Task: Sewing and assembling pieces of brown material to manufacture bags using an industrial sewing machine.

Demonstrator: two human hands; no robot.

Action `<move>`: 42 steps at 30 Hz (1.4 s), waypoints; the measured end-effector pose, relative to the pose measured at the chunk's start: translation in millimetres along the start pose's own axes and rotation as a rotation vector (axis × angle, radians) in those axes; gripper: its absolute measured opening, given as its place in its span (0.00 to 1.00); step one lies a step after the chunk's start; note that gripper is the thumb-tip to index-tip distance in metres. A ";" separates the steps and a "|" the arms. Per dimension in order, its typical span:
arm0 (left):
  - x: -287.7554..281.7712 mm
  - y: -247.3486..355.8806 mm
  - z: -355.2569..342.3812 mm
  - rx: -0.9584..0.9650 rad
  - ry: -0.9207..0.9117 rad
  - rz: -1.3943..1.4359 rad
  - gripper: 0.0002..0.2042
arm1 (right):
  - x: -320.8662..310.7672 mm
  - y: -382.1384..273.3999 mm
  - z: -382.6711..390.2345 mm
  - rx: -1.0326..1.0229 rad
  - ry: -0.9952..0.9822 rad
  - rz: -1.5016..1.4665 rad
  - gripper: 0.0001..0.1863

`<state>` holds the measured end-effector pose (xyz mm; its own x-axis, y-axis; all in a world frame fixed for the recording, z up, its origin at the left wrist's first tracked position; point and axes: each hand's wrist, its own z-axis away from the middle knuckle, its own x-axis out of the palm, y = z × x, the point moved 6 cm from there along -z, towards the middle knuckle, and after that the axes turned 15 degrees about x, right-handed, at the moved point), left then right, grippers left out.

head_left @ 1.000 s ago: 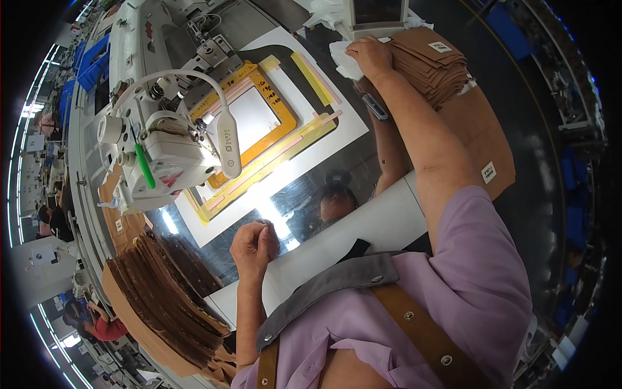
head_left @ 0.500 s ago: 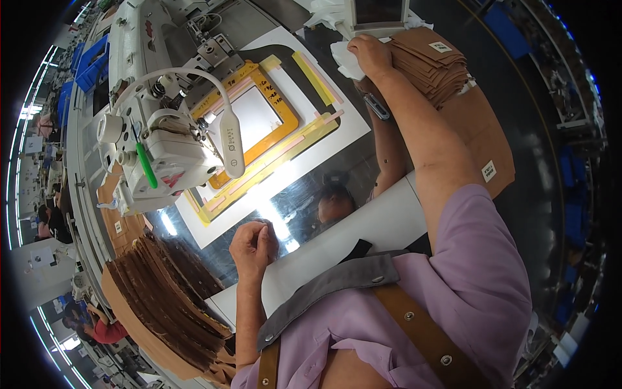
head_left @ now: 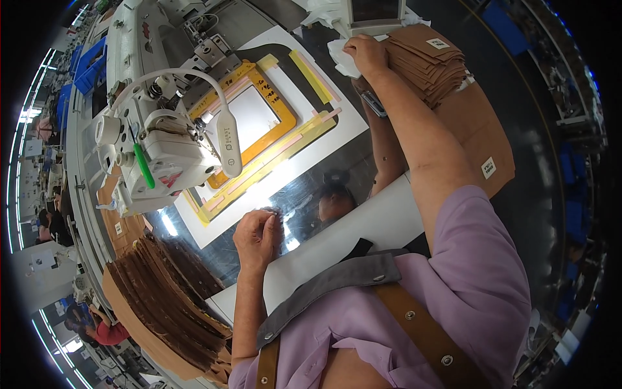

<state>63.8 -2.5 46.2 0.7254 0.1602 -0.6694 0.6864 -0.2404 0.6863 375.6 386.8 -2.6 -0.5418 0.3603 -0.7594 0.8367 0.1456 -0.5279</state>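
Observation:
My left hand (head_left: 254,238) is curled closed just above the shiny metal tabletop, in front of the sewing machine (head_left: 165,159). Whatever its fingers may hold is hidden. My right hand (head_left: 367,54) reaches to the far end of the table, fingers bent down at a crumpled white sheet (head_left: 343,58). Its fingertips are closed, and what is between them cannot be seen. Left of centre, an orange frame (head_left: 283,107) with handwritten marks lies on a white sheet (head_left: 353,123), bordered by yellow and pink tape strips. The machine's white lamp (head_left: 228,146) hangs over its near edge.
A stack of brown pieces (head_left: 424,61) sits beside my right hand, near a control box (head_left: 369,29) with a dark screen. Dark-edged brown panels (head_left: 162,298) are piled at the near left. A small metallic tool (head_left: 374,104) lies below my right wrist.
My left hand has risen a little, away from my body and toward the orange frame, still curled. My right hand stays by the crumpled white sheet, with only a slight shift in view.

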 end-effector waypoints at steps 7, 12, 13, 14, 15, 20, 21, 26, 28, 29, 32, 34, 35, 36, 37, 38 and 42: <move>-1.5 -4.5 5.7 -0.032 0.005 0.026 0.02 | -13.3 8.2 -3.6 0.109 0.014 -0.143 0.08; 11.0 -7.7 -8.6 -0.039 0.044 0.118 0.04 | -46.4 -24.2 36.8 0.082 0.028 -0.315 0.08; 12.5 -6.5 -12.0 -0.049 0.059 0.142 0.04 | -51.6 -46.3 58.7 0.006 -0.001 -0.347 0.07; 13.2 -3.1 -17.2 -0.120 0.079 0.194 0.05 | -55.8 -68.5 82.1 -0.071 -0.032 -0.382 0.06; 21.5 -14.2 -16.2 -0.165 0.133 0.289 0.08 | -58.8 -88.9 103.7 -0.131 -0.073 -0.418 0.05; 62.3 -27.9 -56.3 -0.554 0.319 0.950 0.15 | -64.6 -164.2 210.4 -0.384 -0.237 -0.423 0.04; 62.5 -37.1 -58.8 -0.558 0.325 0.945 0.15 | -62.8 -170.4 224.8 -0.401 -0.286 -0.427 0.06; 72.5 -42.4 -49.4 -0.476 0.110 0.866 0.10 | -70.4 -159.1 230.1 -0.269 -0.362 -0.434 0.14; 67.1 -28.9 -41.8 -0.452 0.113 0.857 0.08 | -75.6 -166.5 231.5 -0.457 -0.371 -0.425 0.16; 63.2 -21.1 -39.4 -0.427 0.132 0.849 0.08 | -61.5 -156.2 236.7 -0.411 -0.577 -0.448 0.17; 40.3 -29.9 -22.1 -0.408 0.147 0.649 0.08 | -52.6 -153.2 246.6 -0.190 -0.904 -0.383 0.18; 24.2 -28.5 -14.5 -0.335 0.171 0.623 0.11 | -60.3 -152.2 248.5 -0.085 -0.999 -0.466 0.17; 25.8 -31.3 -14.0 -0.323 0.160 0.603 0.13 | -61.6 -152.3 254.2 -0.007 -1.118 -0.568 0.16; 29.6 -33.7 -13.2 -0.313 0.152 0.582 0.14 | -67.1 -146.0 255.2 0.000 -1.109 -0.565 0.16; 30.7 -32.9 -13.0 -0.310 0.153 0.580 0.14 | -73.8 -138.3 251.1 -0.031 -0.983 -0.522 0.16; 34.5 -30.4 -14.1 -0.304 0.106 0.552 0.16 | -79.3 -134.0 248.3 -0.061 -0.858 -0.478 0.17; 38.5 -11.7 -11.0 -0.304 0.106 0.472 0.19 | -91.9 -131.8 247.1 -0.014 -0.879 -0.274 0.17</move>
<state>84.3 17.0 15.4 0.9474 0.2013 -0.2488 0.2590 -0.0257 0.9655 295.5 106.8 42.8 -0.5821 -0.5174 -0.6273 0.6678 0.1359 -0.7318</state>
